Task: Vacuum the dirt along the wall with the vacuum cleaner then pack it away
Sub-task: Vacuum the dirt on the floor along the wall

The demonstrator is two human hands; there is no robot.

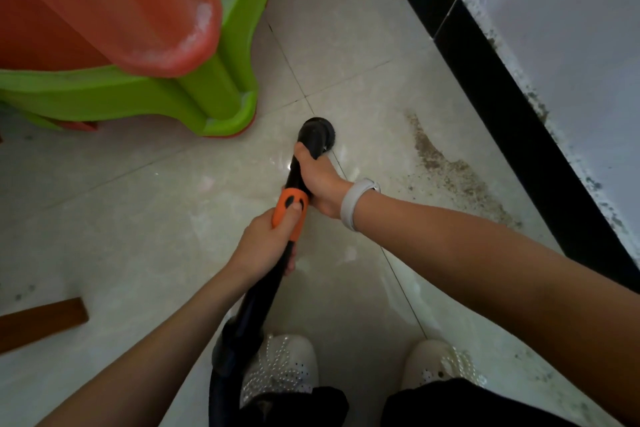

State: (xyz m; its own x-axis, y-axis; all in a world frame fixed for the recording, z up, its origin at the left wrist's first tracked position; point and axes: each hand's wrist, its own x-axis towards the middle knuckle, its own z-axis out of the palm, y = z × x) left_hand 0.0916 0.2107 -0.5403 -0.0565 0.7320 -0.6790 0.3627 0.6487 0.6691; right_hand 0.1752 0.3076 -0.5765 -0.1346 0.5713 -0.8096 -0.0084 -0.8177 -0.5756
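Both hands hold the black plastic vacuum wand (277, 260): the left hand (263, 246) wraps its orange collar (290, 210), the right hand (317, 180) grips just behind the round nozzle (317, 132) on the pale tiled floor (138, 253). Brown gritty dirt (446, 166) lies at three o'clock, along the black skirting (502, 87).

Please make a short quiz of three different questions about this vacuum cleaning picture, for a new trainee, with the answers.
1. True or false: the nozzle of the vacuum tube is already over the dirt along the wall.
2. Which hand wears the pale wristband? A) left hand B) right hand
3. Fill in: the left hand's thumb rests on the ____ collar of the tube.

Key: 1. False, the nozzle is on the tile left of the dirt. 2. B. 3. orange.
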